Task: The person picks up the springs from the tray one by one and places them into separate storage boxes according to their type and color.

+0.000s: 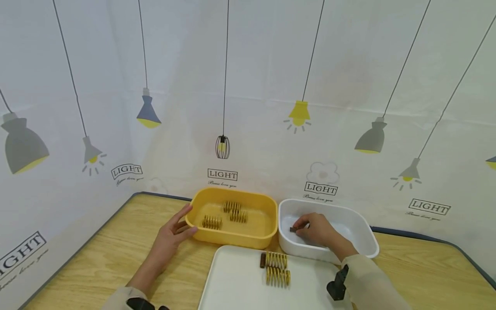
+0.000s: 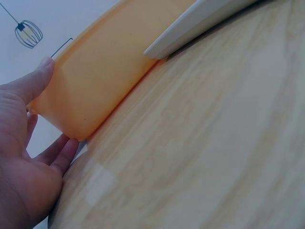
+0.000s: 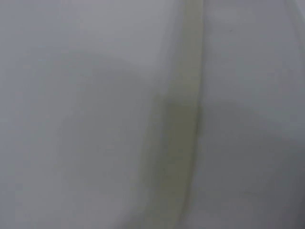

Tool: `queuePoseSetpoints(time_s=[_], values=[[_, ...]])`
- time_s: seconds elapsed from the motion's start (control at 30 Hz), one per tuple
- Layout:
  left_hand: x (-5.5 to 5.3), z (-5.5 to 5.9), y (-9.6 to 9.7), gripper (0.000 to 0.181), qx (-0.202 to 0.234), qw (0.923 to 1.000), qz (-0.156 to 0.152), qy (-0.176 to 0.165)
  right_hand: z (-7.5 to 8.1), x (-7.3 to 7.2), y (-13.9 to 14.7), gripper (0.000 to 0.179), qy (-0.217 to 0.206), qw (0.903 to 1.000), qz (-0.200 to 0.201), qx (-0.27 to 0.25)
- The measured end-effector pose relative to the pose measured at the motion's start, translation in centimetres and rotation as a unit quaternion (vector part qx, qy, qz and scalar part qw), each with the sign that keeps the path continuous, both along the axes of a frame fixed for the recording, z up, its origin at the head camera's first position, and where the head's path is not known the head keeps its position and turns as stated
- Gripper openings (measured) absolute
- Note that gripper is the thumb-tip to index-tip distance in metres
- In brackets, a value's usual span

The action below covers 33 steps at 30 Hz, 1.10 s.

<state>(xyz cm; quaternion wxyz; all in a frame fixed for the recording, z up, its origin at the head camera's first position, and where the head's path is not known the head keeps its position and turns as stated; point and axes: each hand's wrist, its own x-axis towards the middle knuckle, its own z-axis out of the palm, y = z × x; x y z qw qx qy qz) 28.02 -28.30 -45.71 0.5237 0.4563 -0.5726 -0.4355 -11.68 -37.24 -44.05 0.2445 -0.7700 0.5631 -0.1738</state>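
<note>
In the head view my left hand (image 1: 172,234) rests on the left end of the yellow bin (image 1: 236,239), its fingers fairly straight, the thumb along the near corner. The left wrist view shows that hand (image 2: 24,138) with fingertips at the bin's (image 2: 95,76) lower corner. My right hand (image 1: 317,229) reaches into the white bin (image 1: 366,232) and pinches a small dark brown spring (image 1: 292,229) close over the floor. Three gold coil springs (image 1: 212,222) lie in the yellow bin. The right wrist view shows neither hand nor spring, only pale surfaces.
A white tray (image 1: 236,280) lies in front of the bins, with two gold springs (image 1: 277,276) and a brown spring (image 1: 262,260) near its far edge. The wood-grain table (image 1: 438,267) ends at a lamp-printed curtain (image 1: 263,142) behind the bins.
</note>
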Motion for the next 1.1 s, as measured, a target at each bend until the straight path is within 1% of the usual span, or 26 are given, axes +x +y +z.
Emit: queuePoseSetpoints(time_s=[0.23, 0.47, 0.63, 0.77, 0.9, 1.1], values=[[0.03, -0.14, -0.09, 0.066, -0.001, 1.0000, -0.003, 0.003, 0.23, 0.07, 0.09, 0.012, 0.003, 1.0000, -0.006, -0.001], [0.03, -0.16, -0.13, 0.064, -0.004, 1.0000, -0.005, 0.006, 0.27, 0.12, 0.04, 0.012, 0.019, 0.9996, -0.019, -0.011], [-0.01, -0.04, -0.01, 0.065, -0.003, 1.0000, -0.003, 0.007, 0.40, 0.18, -0.04, 0.014, 0.016, 0.9995, -0.023, -0.014], [0.00, -0.02, 0.00, 0.065, -0.003, 1.0000, -0.002, 0.005, 0.44, 0.12, -0.21, 0.018, 0.010, 0.9988, -0.032, -0.036], [0.03, -0.06, -0.05, 0.065, -0.001, 1.0000, -0.001, 0.000, 0.48, -0.03, -0.30, 0.020, 0.001, 0.9981, -0.029, -0.055], [0.00, -0.08, -0.06, 0.066, -0.002, 1.0000, -0.003, 0.001, 0.71, -0.10, -0.10, 0.017, -0.012, 0.9978, -0.030, -0.059]])
